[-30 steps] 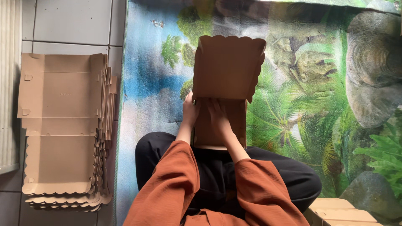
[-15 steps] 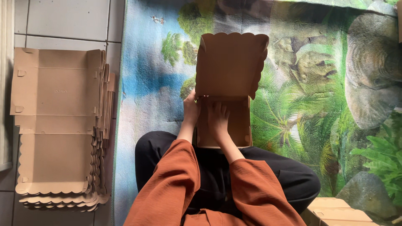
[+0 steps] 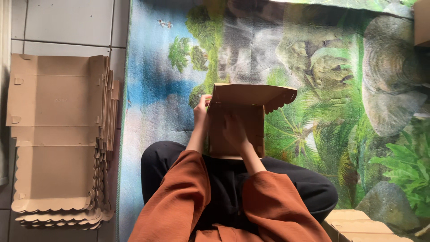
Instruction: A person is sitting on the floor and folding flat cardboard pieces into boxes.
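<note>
A brown cardboard box blank (image 3: 244, 114) with a scalloped far edge lies on the printed mat in front of my crossed legs. Its far half is folded up and tilted toward me. My left hand (image 3: 202, 107) grips the left side of the blank near the fold. My right hand (image 3: 235, 132) presses flat on the near panel, fingers spread.
A stack of several flat cardboard blanks (image 3: 56, 134) lies on the tiled floor at the left. The mat (image 3: 340, 89) shows a jungle and waterfall print. Folded boxes (image 3: 358, 224) sit at the bottom right, and another box (image 3: 422, 22) at the top right corner.
The far half of the blank, lying flat a second ago, has been lifted and folded toward me. My left hand moved to the left edge near the fold.
</note>
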